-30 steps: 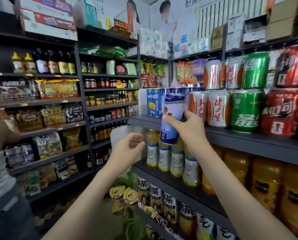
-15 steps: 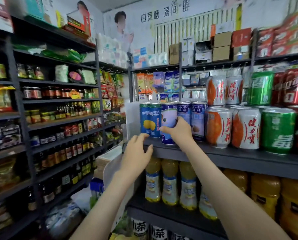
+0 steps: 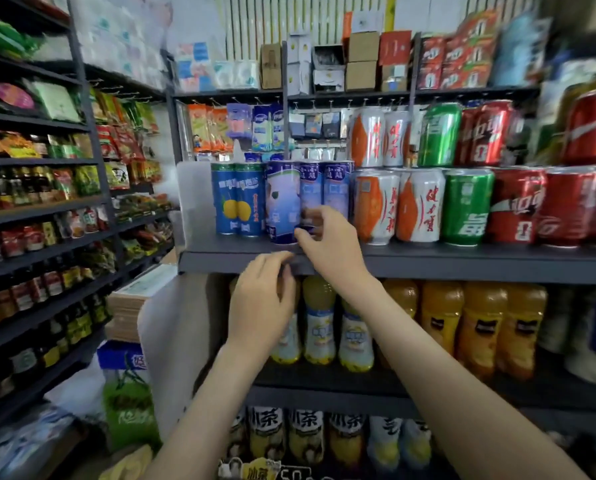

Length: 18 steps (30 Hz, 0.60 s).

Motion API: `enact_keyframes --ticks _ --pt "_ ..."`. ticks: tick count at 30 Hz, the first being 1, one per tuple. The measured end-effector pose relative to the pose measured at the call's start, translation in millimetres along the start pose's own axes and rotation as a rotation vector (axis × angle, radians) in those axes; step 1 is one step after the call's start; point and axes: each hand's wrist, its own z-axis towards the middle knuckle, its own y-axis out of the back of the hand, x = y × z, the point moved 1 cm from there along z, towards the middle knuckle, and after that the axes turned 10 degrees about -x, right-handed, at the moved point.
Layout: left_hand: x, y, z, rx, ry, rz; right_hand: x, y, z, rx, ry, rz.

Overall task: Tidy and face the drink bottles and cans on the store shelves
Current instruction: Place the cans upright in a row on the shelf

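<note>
A tall blue and white can (image 3: 282,199) stands on the dark shelf (image 3: 428,263), at the front of a row of like cans (image 3: 336,188). My right hand (image 3: 331,242) grips its lower right side, thumb by the base. My left hand (image 3: 260,306) holds nothing; its loosely curled fingertips lie against the shelf's front lip just below the can. Two blue cans with yellow fruit (image 3: 237,202) stand to the left. Orange-white cans (image 3: 397,206), a green can (image 3: 466,206) and red cola cans (image 3: 518,206) line up to the right, with more stacked on top.
Below are pale yellow-capped bottles (image 3: 319,323) and orange juice bottles (image 3: 462,330), and tea bottles (image 3: 307,431) on the lowest shelf. A white divider (image 3: 194,199) ends the can shelf on the left. Sauce and snack shelves (image 3: 36,209) fill the left wall. Boxes sit on top.
My right hand has brought the blue and white can up from the lower shelf and set it on the can shelf. The left hand rose to the shelf lip. The view swung right.
</note>
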Motion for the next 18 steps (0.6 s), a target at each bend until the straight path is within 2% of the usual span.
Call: enact_keyframes --ticks 2,5,9,12,18 --pt "-19.5 -9.4 -24.3 0.061 0.001 -0.087 -8.0 24.6 -30.0 -0.008 0.082 0.024" --pt "-51.1 -34.9 -65.6 0.219 0.043 -0.178 -37.4 70.1 -77.0 0.035 0.046 0.002" --pt "-114.3 -82.7 -123.1 0.525 0.194 -0.246 -105.7 147.3 -132.0 0.099 -0.196 -0.081" --pt "-173.0 -119.7 -168.5 0.669 0.290 -0.311 -159.0 218.0 -174.9 0.140 -0.377 -0.184" --pt "-325.8 -197.4 -255.1 0.906 0.260 -0.378 -241.7 382.6 -259.2 0.073 -0.563 -0.329"
